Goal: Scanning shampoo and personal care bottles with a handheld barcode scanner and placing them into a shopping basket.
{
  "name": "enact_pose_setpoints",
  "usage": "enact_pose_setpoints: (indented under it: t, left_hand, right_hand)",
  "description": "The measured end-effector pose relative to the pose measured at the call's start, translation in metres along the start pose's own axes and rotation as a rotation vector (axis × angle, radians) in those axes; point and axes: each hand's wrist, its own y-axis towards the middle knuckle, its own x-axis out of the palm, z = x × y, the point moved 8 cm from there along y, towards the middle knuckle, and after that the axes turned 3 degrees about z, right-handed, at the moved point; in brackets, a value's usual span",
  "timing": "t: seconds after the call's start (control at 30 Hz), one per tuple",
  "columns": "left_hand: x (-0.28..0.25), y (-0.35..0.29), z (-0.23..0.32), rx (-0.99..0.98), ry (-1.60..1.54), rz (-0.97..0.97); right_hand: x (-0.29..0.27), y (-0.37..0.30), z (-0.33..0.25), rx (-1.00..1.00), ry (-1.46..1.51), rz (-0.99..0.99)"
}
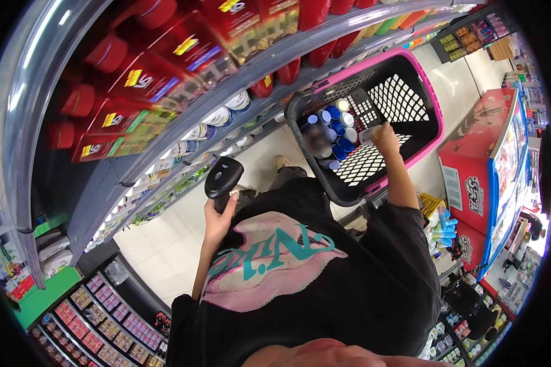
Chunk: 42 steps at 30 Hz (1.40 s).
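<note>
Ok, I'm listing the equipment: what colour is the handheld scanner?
The scanner in the left hand is black, best seen in the head view.

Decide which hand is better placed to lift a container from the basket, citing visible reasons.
Probably the right hand: it is over the basket near the blue-topped containers, though whether it holds something is unclear. The left hand grips a black scanner outside the basket.

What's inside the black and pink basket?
The basket holds blue-topped and white-topped containers clustered toward its left end. The right hand, over its interior, grips a pale item. Anything under the containers is covered; a blurred patch obscures part of the cluster.
</note>
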Motion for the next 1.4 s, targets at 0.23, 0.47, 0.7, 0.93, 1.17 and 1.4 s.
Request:
enact_pose_setpoints:
  t: [0.23,0.47,0.7,0.93,1.17,1.4]
  left_hand:
    - [0.014,-0.011,0.0,-0.052,0.066,0.06]
    - [0.024,-0.025,0.003,-0.162,0.122,0.122]
    - [0.024,-0.03,-0.011,-0.202,0.167,0.12]
    - [0.018,-0.032,-0.015,-0.162,0.097,0.145]
    - [-0.016,-0.032,-0.034,-0.103,0.011,0.144]
    - [-0.062,-0.044,-0.054,0.081,-0.084,0.189]
  right_hand:
    - [0.113,0.023,0.021,0.128,-0.197,-0.339]
    - [0.163,0.021,0.027,0.142,-0.142,-0.378]
    - [0.18,0.011,0.015,0.168,-0.112,-0.366]
    - [0.18,0.01,0.023,0.105,-0.122,-0.562]
    - [0.084,0.016,-0.009,-0.048,-0.024,-0.177]
    - [-0.093,-0.07,-0.183,-0.515,0.489,0.377]
